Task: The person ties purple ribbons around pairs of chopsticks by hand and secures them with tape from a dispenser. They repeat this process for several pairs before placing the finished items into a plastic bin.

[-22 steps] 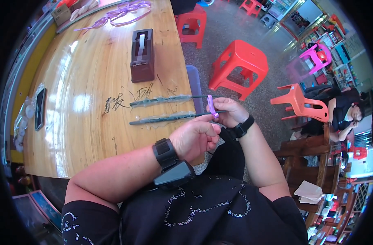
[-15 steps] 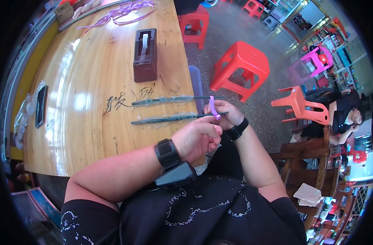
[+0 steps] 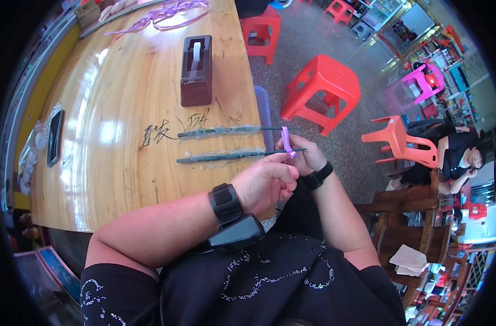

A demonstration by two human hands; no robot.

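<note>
Two thin dark green sticks, a far one (image 3: 221, 131) and a near one (image 3: 221, 156), lie side by side on the wooden table, their right ends jutting past its edge. Clear, glossy film wraps much of each. A short purple ribbon (image 3: 285, 140) spans both near those ends. My right hand (image 3: 310, 156) is closed around the ribbon at the near stick, fingertips partly hidden. Just left of it, my left hand (image 3: 267, 182) has its fingers curled in, its foremost fingers against the near stick by the ribbon; what they pinch is hidden.
A dark tape dispenser (image 3: 197, 89) stands beyond the sticks on the table (image 3: 123, 163). A phone (image 3: 54, 138) lies far left, and loose purple ribbon (image 3: 172, 15) at the back. Right of the table are a red stool (image 3: 327, 81), an orange stool (image 3: 397, 140) and a seated person (image 3: 465, 155).
The view has shifted slightly. Both hands stay at the ribbon by the near stick, with only a slight change in the fingers.
</note>
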